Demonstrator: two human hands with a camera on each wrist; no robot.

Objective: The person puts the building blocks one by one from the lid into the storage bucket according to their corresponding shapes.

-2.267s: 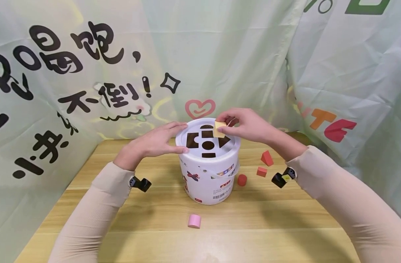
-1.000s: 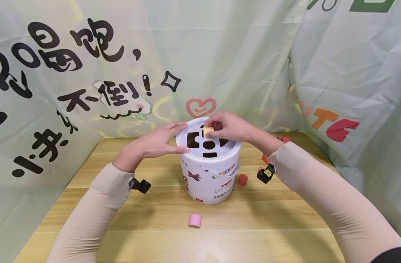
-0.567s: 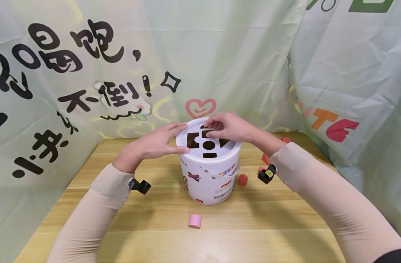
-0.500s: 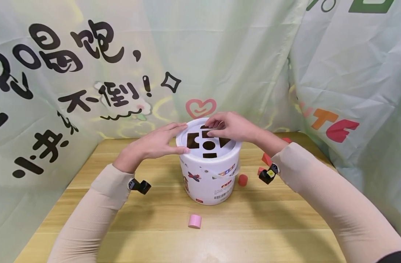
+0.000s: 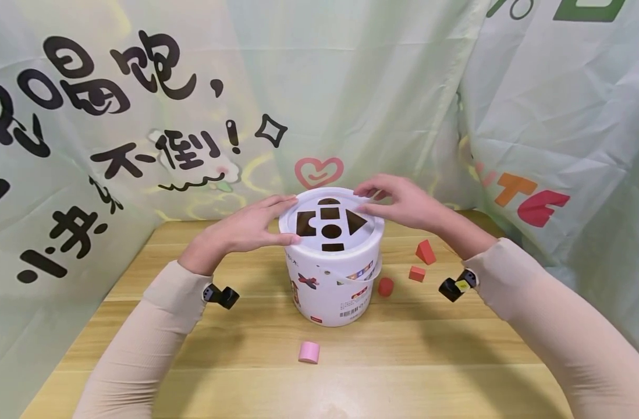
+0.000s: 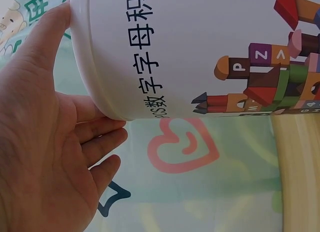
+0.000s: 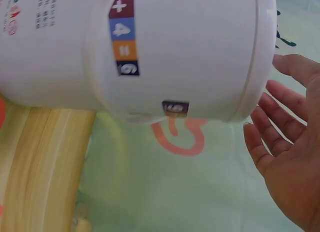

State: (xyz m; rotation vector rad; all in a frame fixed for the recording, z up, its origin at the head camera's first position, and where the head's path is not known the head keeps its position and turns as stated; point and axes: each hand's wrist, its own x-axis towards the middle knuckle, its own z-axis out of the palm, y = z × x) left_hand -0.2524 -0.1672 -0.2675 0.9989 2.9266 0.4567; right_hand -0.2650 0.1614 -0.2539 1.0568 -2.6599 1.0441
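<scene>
A white bucket [image 5: 325,285] with a white lid [image 5: 345,237] stands upright in the middle of the table. Dark cut-outs of several shapes pierce the lid, among them a triangle, a circle and a rectangle. My left hand [image 5: 248,226] touches the lid's left rim, thumb in front and fingers behind, spread fairly straight. On the right, my right hand [image 5: 403,201] hovers at the rim with its fingers loosely bent and nothing between them. In the right wrist view, its fingertips [image 7: 254,134] are beside the lid's edge. The bucket's inside is too dark to make out.
Right of the bucket lie a red triangular block [image 5: 426,251], a small red rectangular block [image 5: 416,273] and a red cylinder [image 5: 386,286]. A pink block [image 5: 309,352] lies in front on the wooden table [image 5: 235,372]. Printed fabric [image 5: 393,87] hangs behind and at both sides.
The yellow block that my right hand pinched over the lid has gone from sight at the rectangular cut-out. My right hand has since drawn back rightward. The left hand stays at the rim.
</scene>
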